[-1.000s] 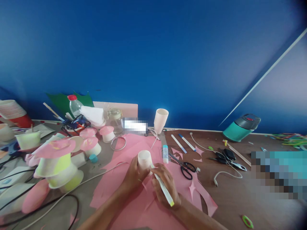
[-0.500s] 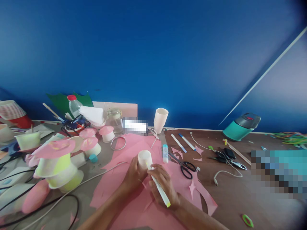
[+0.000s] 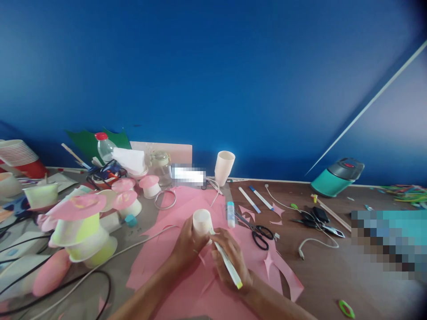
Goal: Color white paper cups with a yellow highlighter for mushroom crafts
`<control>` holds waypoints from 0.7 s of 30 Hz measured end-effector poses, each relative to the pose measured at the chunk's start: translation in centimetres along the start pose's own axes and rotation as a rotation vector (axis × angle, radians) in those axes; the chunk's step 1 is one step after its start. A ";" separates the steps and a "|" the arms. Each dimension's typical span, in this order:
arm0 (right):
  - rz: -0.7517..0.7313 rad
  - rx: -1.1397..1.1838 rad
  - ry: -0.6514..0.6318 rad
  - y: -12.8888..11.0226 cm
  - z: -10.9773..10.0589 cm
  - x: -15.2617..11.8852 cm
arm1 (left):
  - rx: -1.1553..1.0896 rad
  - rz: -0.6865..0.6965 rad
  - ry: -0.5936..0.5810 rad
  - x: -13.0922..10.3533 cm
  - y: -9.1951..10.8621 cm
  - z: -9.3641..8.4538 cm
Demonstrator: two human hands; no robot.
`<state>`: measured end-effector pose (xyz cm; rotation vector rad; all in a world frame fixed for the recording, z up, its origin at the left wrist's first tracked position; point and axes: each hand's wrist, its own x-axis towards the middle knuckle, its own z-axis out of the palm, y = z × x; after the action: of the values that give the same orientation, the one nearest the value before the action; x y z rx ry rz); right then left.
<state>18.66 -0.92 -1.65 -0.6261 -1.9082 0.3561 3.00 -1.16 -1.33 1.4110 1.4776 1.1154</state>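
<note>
Left hand (image 3: 187, 238) clasps a white paper cup (image 3: 202, 223); right hand (image 3: 236, 254) pinches a slim white yellow-ended pen (image 3: 228, 263), slanting toward near edge of the surface (image 3: 320, 280).

Over pink flat paper sheets (image 3: 182, 202) — small white cylindrical cup (image 3: 202, 222), left of black-handled metal scissors (image 3: 253, 227). Behind, before flat blue wall (image 3: 200, 80) — tall white cylindrical cup (image 3: 223, 170).
</note>
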 end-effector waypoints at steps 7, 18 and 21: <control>-0.064 -0.006 -0.024 0.5 0.3 -0.1 | 0.039 0.007 0.018 0.0 0.1 0.1; 0.051 -0.002 0.000 -0.2 -0.2 0.3 | -0.094 0.003 0.063 -0.2 0.5 0.0; 0.025 -0.010 -0.005 -0.1 -0.1 0.0 | -0.100 -0.003 0.074 -0.2 0.6 0.0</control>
<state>18.68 -0.97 -1.57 -0.6566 -1.9088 0.3648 3.21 -1.36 -0.73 1.3111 1.4535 1.2344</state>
